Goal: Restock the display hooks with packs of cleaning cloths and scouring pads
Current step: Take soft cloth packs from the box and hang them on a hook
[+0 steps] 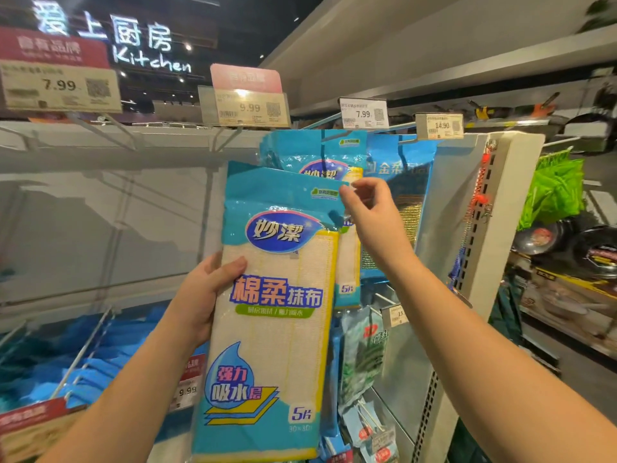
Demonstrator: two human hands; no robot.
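- My left hand (203, 292) grips a stack of cloth packs (273, 295) by its left edge, thumb lying across the front and fingers curled round behind.
- The front pack is blue and cream with a yellow border and stands nearly upright, leaning a little to the right, in front of the display.
- My right hand (370, 212) is raised at the upper right corner of the stack, thumb and forefinger pinching the blue header of the pack there.
- Just behind, more packs of the same cloths (317, 155) hang from a hook under the 7.99 price tag (364, 112).
- To their right hangs a pack of gold scouring pads (400, 202), below the 14.90 tag (439, 126).
- The hooks (110, 132) on the left of the top rail carry nothing; price tags reading 7.99 (60, 85) and 9.99 (247, 106) sit above them.
- Lower down, blue packs (100, 355) hang at left and green-printed packs (362, 352) at right.
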